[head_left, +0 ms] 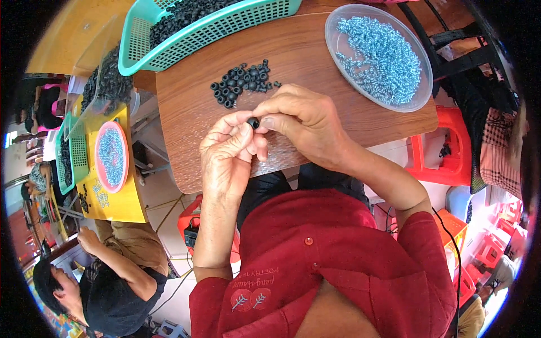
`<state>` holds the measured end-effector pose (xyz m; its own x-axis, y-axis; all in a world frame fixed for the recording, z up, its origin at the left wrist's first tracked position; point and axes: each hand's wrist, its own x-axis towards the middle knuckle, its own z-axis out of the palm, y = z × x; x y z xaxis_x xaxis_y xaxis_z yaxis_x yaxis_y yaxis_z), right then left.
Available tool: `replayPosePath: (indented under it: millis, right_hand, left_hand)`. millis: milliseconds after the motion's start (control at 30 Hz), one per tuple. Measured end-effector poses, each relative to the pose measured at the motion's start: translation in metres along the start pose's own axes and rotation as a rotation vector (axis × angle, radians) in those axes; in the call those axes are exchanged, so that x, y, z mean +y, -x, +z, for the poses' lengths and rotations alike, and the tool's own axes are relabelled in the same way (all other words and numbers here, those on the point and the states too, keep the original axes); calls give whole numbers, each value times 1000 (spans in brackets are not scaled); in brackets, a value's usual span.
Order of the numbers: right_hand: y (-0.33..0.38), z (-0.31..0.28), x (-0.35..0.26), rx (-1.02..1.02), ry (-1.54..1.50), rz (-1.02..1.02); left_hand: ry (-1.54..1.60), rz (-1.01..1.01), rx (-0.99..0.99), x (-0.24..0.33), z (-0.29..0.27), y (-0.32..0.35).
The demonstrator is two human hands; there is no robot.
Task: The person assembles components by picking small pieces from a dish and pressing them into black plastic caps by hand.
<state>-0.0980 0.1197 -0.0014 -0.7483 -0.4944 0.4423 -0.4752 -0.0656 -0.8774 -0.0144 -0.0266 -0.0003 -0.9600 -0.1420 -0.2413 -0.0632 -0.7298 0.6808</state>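
Over the near part of the brown table, my left hand (225, 149) pinches a small round black part (253, 122) between thumb and fingers. The part has a dark opening facing right. My right hand (307, 124) meets it there, thumb and forefinger pressed together at its edge; whatever lies between those fingertips is hidden. Just beyond my hands lies a loose pile of similar black parts (239, 83), rounded, some showing holes. A clear round tub (331, 42) at the far right holds many small light-blue pieces (383, 59) that look like coil springs.
A turquoise basket (214, 40) of black parts stands at the far left of the wooden table (298, 56). Left of it, a yellow table (121, 208) carries a pink tray (127, 155) of blue pieces. A co-worker (112, 276) sits there. A red stool (451, 146) stands right.
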Motion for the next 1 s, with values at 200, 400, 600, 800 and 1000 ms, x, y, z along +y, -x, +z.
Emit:
replayPosePath:
  millis: [200,400,600,800,1000]
  right_hand:
    - [10,3,0,-36,69,30]
    - [-3,11,9,-131,121,128]
    - [-19,48,22,-65,681,-63]
    - [-26,63,34,-92,836,-97]
    - [-27,64,36,-91,839,-95]
  left_hand:
    - [-238,29,129,-9,7,14]
    - [-278,41,170,-5,-11,28]
    - [-265,153,252,2,-24,37]
    - [-250,169,264,6,-29,37]
    - [-278,189,281,7,-34,33]
